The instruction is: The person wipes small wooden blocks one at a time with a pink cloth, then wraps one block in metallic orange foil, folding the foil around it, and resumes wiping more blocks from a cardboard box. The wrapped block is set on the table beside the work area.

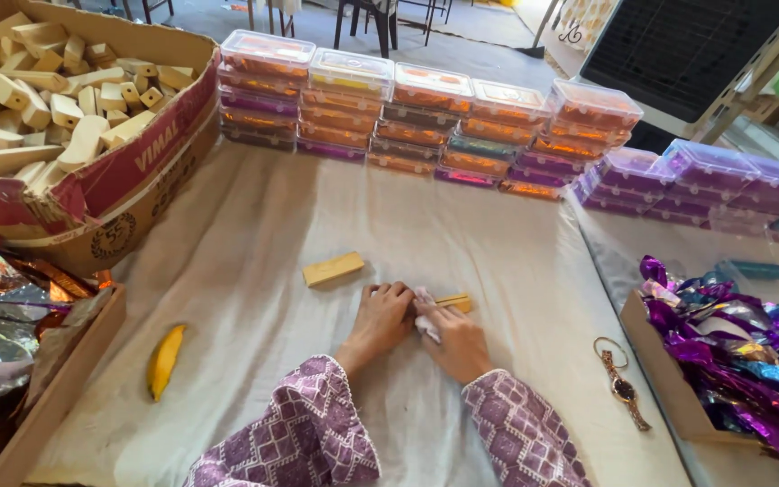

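My left hand point(380, 316) and my right hand point(454, 340) rest together on the white cloth point(254, 234) at the middle of the table. Between them they hold a small tan wooden block point(455, 302) with a piece of white wrapping point(426, 311) folded around its near end; the block's far end sticks out to the right. Fingers of both hands are closed on the wrapping. A second bare tan block point(334, 269) lies on the cloth just up and left of my left hand. Both sleeves are purple with a white pattern.
A cardboard box point(101, 180) full of wooden blocks stands at the back left. Stacks of clear-lidded plastic boxes point(426, 122) line the far edge. A banana point(165, 360) lies near left, a wristwatch point(619, 383) near right, purple foil sheets point(741, 352) in a tray right, foil point(2, 325) left.
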